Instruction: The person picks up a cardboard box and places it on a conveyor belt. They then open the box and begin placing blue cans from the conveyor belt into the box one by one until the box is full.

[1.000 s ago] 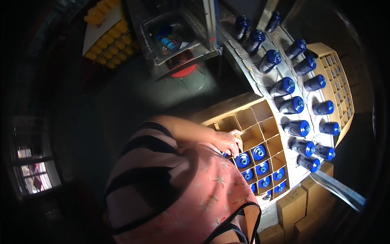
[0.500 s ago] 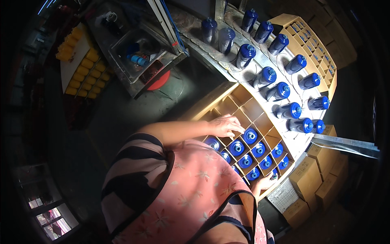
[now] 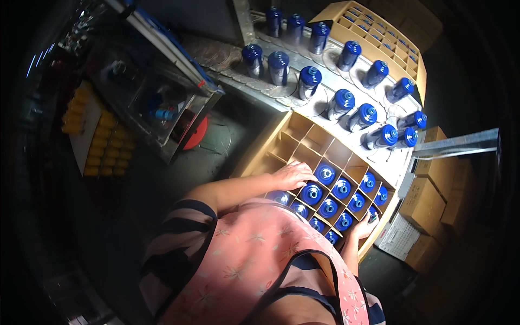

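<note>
A brown cardboard box (image 3: 389, 203) with a grid of cardboard dividers is in front of me. Shiny blue bottles (image 3: 325, 174) with narrow necks stand upright in many of its cells, while several cells at its far left side hold nothing. My left hand (image 3: 295, 175) rests over the dividers beside two blue bottles, its fingers extended close together and holding nothing I can see. At the box's right side, my right hand (image 3: 366, 226) is closed around a blue bottle (image 3: 374, 212) in a cell near the wall; part of its grip is hidden.
Beyond the box, blue bottles (image 3: 340, 104) stand in rows on a bright conveyor (image 3: 303, 108). Another divided box (image 3: 374, 27) lies behind it. Stacked cartons (image 3: 425, 200) and a metal bar (image 3: 460, 143) are right. Left are a red stool (image 3: 196, 134) and yellow containers (image 3: 105, 146).
The view has turned, so the conveyor and boxes sit differently in the picture. My left hand's fingers have drawn closer together over the dividers. My right hand stays at the box's right side.
</note>
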Demonstrator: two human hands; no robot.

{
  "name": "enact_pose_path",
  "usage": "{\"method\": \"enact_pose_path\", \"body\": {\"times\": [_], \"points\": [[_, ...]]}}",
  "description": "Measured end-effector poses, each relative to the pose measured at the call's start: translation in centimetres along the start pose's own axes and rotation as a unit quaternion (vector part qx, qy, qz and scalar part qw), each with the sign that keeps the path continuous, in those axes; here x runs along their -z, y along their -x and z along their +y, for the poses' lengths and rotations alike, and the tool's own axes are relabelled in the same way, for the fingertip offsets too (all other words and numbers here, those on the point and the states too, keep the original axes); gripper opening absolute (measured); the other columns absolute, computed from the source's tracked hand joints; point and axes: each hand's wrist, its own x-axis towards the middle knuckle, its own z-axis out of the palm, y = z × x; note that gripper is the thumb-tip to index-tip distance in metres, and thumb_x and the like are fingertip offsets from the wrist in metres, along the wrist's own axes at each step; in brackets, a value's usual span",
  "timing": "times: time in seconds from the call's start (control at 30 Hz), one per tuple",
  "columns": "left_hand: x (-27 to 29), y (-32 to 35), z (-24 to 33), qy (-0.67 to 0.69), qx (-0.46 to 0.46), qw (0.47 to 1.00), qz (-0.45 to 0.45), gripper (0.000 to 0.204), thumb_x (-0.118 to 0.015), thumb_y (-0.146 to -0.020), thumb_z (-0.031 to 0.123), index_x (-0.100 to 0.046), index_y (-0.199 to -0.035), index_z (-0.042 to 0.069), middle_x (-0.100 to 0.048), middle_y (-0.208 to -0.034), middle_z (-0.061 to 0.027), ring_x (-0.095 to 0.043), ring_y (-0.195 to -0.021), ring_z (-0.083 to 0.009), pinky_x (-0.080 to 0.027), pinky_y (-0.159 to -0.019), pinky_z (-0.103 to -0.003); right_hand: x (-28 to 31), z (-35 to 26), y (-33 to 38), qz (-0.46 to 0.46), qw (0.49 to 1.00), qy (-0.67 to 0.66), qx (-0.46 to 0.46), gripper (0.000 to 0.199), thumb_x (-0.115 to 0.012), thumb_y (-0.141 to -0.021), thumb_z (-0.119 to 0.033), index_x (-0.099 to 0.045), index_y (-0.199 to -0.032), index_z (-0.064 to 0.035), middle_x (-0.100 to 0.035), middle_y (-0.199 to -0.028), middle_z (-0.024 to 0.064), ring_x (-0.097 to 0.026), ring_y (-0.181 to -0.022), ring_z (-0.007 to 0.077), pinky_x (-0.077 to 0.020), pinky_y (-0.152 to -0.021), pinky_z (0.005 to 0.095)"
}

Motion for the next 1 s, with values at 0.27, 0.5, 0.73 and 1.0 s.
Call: {"method": "enact_pose_path", "body": {"times": [0.27,0.5,0.73,1.0], "points": [[-0.7,-2.9,1.2,-0.010,-0.035,0.995,-0.096,0.025,-0.068,-0.081,0.017,-0.069,-0.106,0.017,-0.061,-0.129,0.0000,-0.055,-0.116,-0.0234,-0.039,-0.100,-0.045,0.5,-0.5,-0.6,-0.006,0.999,-0.013,-0.050,0.031,-0.065,-0.091,-0.016,-0.060,-0.121,-0.0114,-0.068,-0.111,0.0162,-0.064,-0.100,0.0302,-0.0477,-0.088,0.0407],[-0.2,-4.6,2.5,-0.083,-0.104,0.972,-0.194,0.032,-0.070,-0.082,0.021,-0.068,-0.113,0.024,-0.056,-0.137,0.0072,-0.049,-0.126,-0.0196,-0.029,-0.108,-0.045,-0.6,0.4,-1.4,0.001,0.997,0.007,-0.082,0.036,-0.070,-0.084,-0.015,-0.059,-0.118,-0.0141,-0.068,-0.105,0.0164,-0.065,-0.097,0.0361,-0.0487,-0.085,0.0421],[-0.3,0.3,1.3,-0.080,-0.065,0.976,-0.191,0.041,-0.070,-0.084,0.024,-0.062,-0.124,0.022,-0.061,-0.130,0.0058,-0.053,-0.121,-0.0145,-0.026,-0.108,-0.042,-1.5,1.0,2.1,-0.035,0.994,0.043,-0.095,0.036,-0.067,-0.087,-0.022,-0.056,-0.122,-0.0182,-0.068,-0.106,0.0164,-0.065,-0.097,0.0385,-0.0496,-0.081,0.0462],[-2.0,-1.7,0.4,-0.094,-0.056,0.989,-0.104,0.034,-0.070,-0.083,0.027,-0.067,-0.116,0.020,-0.068,-0.113,-0.0034,-0.059,-0.112,-0.0179,-0.032,-0.109,-0.045,-1.4,0.5,0.6,0.024,0.997,0.038,-0.065,0.036,-0.073,-0.083,-0.020,-0.058,-0.116,-0.0169,-0.069,-0.099,0.0174,-0.065,-0.094,0.0383,-0.0485,-0.082,0.0455]]}}
